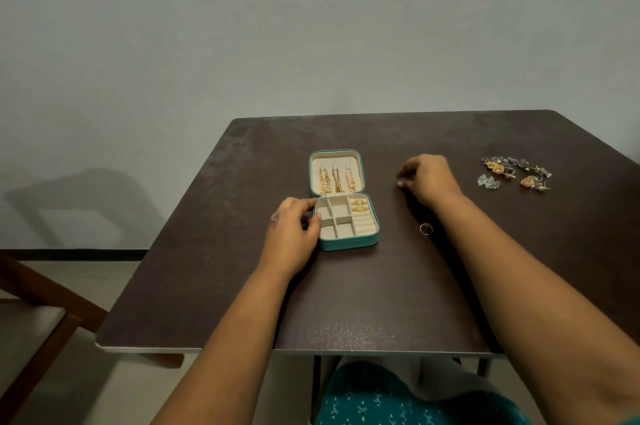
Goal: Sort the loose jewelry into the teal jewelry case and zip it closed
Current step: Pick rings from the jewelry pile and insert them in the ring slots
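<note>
The teal jewelry case [349,243] lies open on the dark table [346,303], lid back. Gold chains [336,180] hang in the lid and two gold rings [360,205] sit in the ring rolls. My left hand [294,227] rests against the case's left edge, thumb and fingers touching its rim. My right hand [427,178] hovers to the right of the case with fingertips curled together; whether something small is pinched there is too small to tell. A loose gold ring [426,228] lies on the table below that wrist. A pile of earrings [512,171] lies at the far right.
A wooden chair [41,313] stands to the left of the table. The grey wall runs just behind the table's far edge. My lap in patterned teal cloth [398,400] shows under the front edge.
</note>
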